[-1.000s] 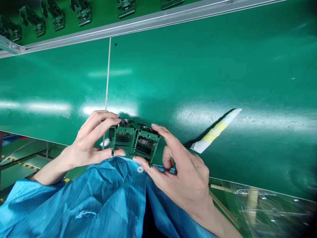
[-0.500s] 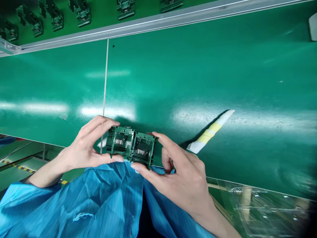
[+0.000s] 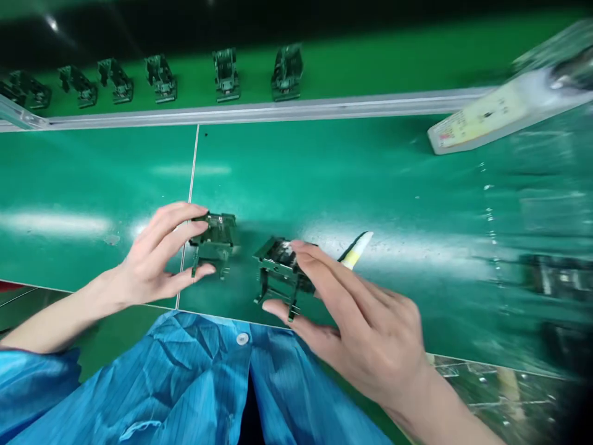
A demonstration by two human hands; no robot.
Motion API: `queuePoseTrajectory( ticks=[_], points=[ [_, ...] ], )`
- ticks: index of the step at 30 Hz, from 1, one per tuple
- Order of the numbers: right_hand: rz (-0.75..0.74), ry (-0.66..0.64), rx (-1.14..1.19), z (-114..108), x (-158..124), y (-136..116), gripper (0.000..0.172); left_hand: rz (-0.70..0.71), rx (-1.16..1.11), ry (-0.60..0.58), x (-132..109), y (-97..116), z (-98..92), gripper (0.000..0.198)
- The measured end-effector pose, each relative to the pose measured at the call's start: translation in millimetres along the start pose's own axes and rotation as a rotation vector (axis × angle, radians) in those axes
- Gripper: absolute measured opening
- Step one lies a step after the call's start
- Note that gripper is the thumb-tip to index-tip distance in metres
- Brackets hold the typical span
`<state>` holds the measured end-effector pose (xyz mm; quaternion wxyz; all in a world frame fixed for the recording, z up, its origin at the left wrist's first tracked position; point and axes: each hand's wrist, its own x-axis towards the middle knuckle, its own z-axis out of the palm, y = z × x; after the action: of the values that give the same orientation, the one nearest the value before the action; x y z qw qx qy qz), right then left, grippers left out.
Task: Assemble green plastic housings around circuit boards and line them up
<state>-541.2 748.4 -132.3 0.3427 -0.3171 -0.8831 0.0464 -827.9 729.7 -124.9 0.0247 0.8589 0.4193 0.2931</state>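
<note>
My left hand point(image 3: 160, 256) is closed on a small dark green electronic module point(image 3: 217, 235), fingers over its top edge and thumb at its lower edge. My right hand point(image 3: 365, 321) grips a second such module point(image 3: 280, 266), which is tilted, with leg-like parts pointing down toward me. A gap now lies between the two modules, both near the front edge of the green table point(image 3: 259, 179). Behind my right hand, a white tool wrapped in yellow tape point(image 3: 357, 250) lies on the table, partly hidden by the hand.
Several similar modules, one of them a dark module point(image 3: 226, 74), stand in a row on the shelf behind a metal rail point(image 3: 259, 108). A white bottle with a yellow label point(image 3: 491, 114) is at the upper right. Blurred dark parts point(image 3: 563, 278) lie at the right.
The two modules, side by side before, are now apart, one in each hand. Both have been turned. The view has shifted, bringing the bottle and the right-side parts into sight.
</note>
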Motion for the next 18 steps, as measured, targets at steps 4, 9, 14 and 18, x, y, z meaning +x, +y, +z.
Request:
queuePoseTrajectory(
  ticks=[4,9,14,18],
  points=[
    [-0.496,0.173,-0.237,-33,31,32,0.014,0.410,0.165,0.109,29,-27,-11.1,0.039],
    [-0.818,0.084,-0.420,-66,57,52,0.007,0.373,-0.109,-0.055,70,-29,-28.6,0.042],
    [-0.823,-0.013,-0.426,-76,60,57,0.019,0.420,-0.098,-0.148,84,-20,-30.7,0.050],
    [-0.803,0.103,-0.391,-69,55,62,0.012,0.477,-0.007,-0.008,67,-25,-15.2,0.039]
  ],
)
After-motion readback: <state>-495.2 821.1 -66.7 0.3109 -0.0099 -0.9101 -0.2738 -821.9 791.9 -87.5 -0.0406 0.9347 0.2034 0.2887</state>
